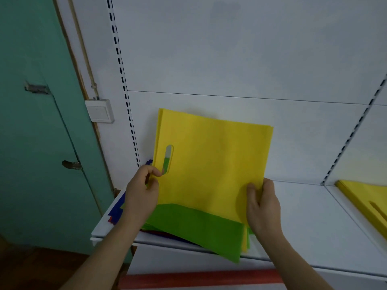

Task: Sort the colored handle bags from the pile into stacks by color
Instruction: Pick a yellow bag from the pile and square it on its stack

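**Yellow bag lifted from pile, not yet stacked**

Step in hand: one yellow bag (213, 162) is held up on edge above the mixed pile (194, 225), which lies at the left end of the white shelf (310, 227). The bag stands near upright in front of the white back panel (230, 59), its slot handle (168, 160) toward the left side.

Grip: the left hand (142, 191) pinches the bag's left edge just below the slot handle, thumb and fingers curled on the fabric. The right hand (262, 204) grips the lower right corner, thumb on the near face and fingers behind. Both hands hold the same bag.

Pile: a green bag (201, 227) is on top, overhanging the front lip of the shelf. Blue and red edges (116, 208) show beneath it at the left. How many bags are left cannot be told.

Destination: a yellow stack (364, 197) lies flat at the far right, on the adjoining shelf section, well apart from the pile.

Judgement: sorting appears to be in progress, with the pile still mixed. The next move calls for carrying the bag rightward and laying it flat and square on the yellow stack. The thin fabric may fold or drag if released unevenly.
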A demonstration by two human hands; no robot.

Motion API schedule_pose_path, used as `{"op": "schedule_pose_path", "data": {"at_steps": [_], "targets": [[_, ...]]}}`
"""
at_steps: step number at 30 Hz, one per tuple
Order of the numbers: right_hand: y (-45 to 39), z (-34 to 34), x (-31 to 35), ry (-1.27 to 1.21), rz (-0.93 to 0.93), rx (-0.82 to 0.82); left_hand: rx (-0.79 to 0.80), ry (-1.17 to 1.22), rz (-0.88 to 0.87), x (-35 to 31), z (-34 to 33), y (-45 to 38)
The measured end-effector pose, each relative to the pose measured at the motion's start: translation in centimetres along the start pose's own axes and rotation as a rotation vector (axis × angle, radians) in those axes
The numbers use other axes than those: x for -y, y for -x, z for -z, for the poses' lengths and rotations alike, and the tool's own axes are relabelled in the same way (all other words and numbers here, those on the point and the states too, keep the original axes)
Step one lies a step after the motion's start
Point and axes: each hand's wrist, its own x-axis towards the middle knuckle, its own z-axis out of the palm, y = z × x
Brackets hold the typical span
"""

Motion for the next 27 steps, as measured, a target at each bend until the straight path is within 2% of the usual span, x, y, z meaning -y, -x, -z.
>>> {"op": "schedule_pose_path", "data": {"at_steps": [6, 13, 20, 27], "targets": [[0.4, 0.3, 0.7, -0.093, 0.031, -0.094, -0.036, 0.018, 0.018, 0.1, -0.1, 0.0], [1.7, 0.7, -0.2, 0.083, 0.040, -0.035, 0.012, 0.046, -0.054, 0.7, -0.7, 0.2], [3.5, 5.2, 2.4, 0.057, 0.012, -0.314, 0.055, 0.102, -0.158, -1.8, -2.8, -0.7], [9.6, 13.7, 0.8, 0.163, -0.121, -0.590, 0.230, 0.140, -0.226, -4.9, -10.6, 3.2]]}}
